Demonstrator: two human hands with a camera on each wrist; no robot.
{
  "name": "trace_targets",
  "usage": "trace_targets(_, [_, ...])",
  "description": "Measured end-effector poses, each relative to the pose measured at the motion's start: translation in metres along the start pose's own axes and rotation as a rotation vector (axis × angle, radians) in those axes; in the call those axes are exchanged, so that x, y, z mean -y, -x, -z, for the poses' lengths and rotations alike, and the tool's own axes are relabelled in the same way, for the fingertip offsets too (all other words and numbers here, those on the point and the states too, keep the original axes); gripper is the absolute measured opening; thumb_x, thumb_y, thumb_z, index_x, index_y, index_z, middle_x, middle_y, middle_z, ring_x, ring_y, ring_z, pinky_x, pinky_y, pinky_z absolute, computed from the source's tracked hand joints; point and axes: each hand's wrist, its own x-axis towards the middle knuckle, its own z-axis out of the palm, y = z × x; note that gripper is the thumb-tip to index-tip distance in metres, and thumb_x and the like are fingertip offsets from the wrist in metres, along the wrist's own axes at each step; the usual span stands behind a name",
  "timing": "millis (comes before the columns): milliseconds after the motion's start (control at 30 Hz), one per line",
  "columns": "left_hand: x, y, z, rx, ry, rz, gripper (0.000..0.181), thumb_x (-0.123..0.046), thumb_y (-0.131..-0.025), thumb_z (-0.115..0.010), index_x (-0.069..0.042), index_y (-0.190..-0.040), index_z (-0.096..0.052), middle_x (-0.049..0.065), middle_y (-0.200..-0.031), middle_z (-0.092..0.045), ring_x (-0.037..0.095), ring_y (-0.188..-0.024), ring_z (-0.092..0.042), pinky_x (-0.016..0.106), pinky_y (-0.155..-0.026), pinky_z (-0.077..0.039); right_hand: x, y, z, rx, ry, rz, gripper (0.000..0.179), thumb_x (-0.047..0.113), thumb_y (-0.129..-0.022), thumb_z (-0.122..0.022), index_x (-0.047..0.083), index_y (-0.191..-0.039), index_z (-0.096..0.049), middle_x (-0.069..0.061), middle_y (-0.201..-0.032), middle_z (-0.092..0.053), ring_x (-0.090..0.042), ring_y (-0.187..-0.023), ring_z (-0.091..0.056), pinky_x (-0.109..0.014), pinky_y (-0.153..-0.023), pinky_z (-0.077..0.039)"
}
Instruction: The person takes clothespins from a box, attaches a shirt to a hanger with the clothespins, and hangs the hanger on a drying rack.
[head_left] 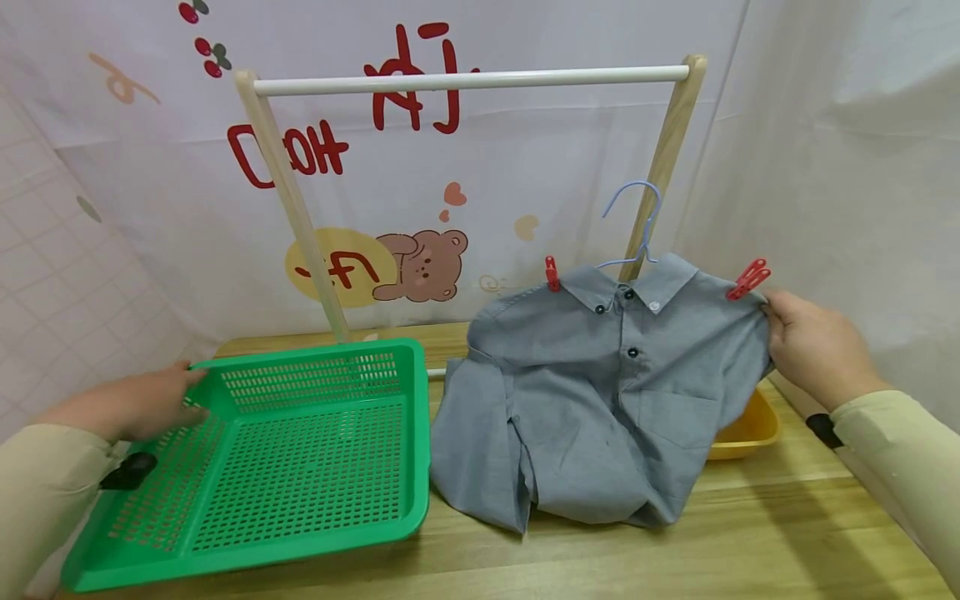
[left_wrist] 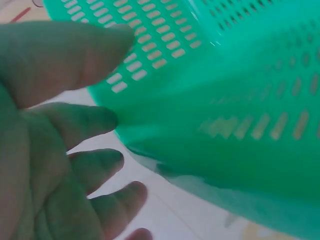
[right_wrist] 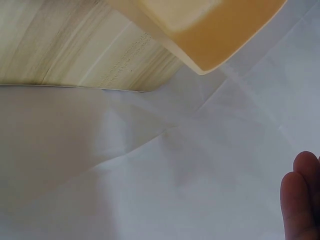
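A grey button-up shirt (head_left: 570, 400) lies on a blue hanger (head_left: 633, 187), with red clothespins (head_left: 747, 279) at both shoulders. My right hand (head_left: 817, 346) pinches the shirt at its shoulder on the right side. In the right wrist view only fingertips (right_wrist: 298, 200) show; the shirt is out of sight there. On the left, my left hand (head_left: 153, 404) holds the left rim of a green perforated basket (head_left: 300, 475). The left wrist view has the thumb (left_wrist: 75, 55) over the basket wall and the other fingers along its outer side. Nothing lies in the basket.
A wooden rack with a white crossbar (head_left: 480, 81) stands behind the shirt. An orange-yellow basin (head_left: 750, 425) sits partly hidden behind the shirt at the right. Under everything is a wood-grain table (head_left: 600, 567), and printed white cloth (head_left: 540, 167) hangs at the back.
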Motion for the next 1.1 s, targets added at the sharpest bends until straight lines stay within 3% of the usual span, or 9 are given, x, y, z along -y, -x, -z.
trace_targets(267, [-0.035,-0.012,0.023,-0.178,0.070,0.034,0.093,-0.055,-0.108,-0.051,0.021,-0.155,-0.024,0.049,-0.157,-0.023,0.069,-0.141,-0.031,0.078,-0.112,-0.032,0.002,0.001,0.000,-0.014,0.002,0.010,0.027,0.000,-0.105,-0.046,-0.005,-0.127,-0.060,-0.038,-0.109,-0.068,-0.054,-0.078,-0.067,-0.070,-0.071,-0.051])
trace_targets(467, [-0.061,-0.028,0.035,-0.271,0.160,0.049,0.105,-0.071,-0.104,-0.040,0.016,-0.160,-0.018,0.043,-0.162,-0.026,0.064,-0.146,-0.030,0.076,-0.116,-0.030,0.005,0.000,-0.003,-0.043,-0.008,0.033,0.020,0.000,-0.104,-0.047,-0.004,-0.117,-0.061,-0.034,-0.097,-0.070,-0.045,-0.069,-0.066,-0.067,-0.067,-0.051])
trace_targets(800, [-0.090,-0.057,0.045,-0.324,0.286,0.096,0.119,-0.083,-0.096,-0.039,0.013,-0.162,-0.014,0.039,-0.167,-0.019,0.061,-0.152,-0.021,0.075,-0.120,-0.023,0.009,0.000,-0.003,-0.068,-0.008,0.057,0.009,-0.002,-0.104,-0.050,-0.002,-0.106,-0.059,-0.023,-0.081,-0.066,-0.035,-0.061,-0.060,-0.062,-0.062,-0.050])
trace_targets(1100, [-0.107,-0.080,0.052,-0.366,0.349,0.107,0.122,-0.088,-0.093,-0.037,0.011,-0.162,-0.020,0.036,-0.166,-0.026,0.059,-0.149,-0.032,0.074,-0.118,-0.031,0.010,0.002,-0.003,-0.061,-0.013,0.042,0.014,0.000,-0.105,-0.051,-0.003,-0.115,-0.061,-0.030,-0.096,-0.070,-0.043,-0.068,-0.065,-0.067,-0.067,-0.051])
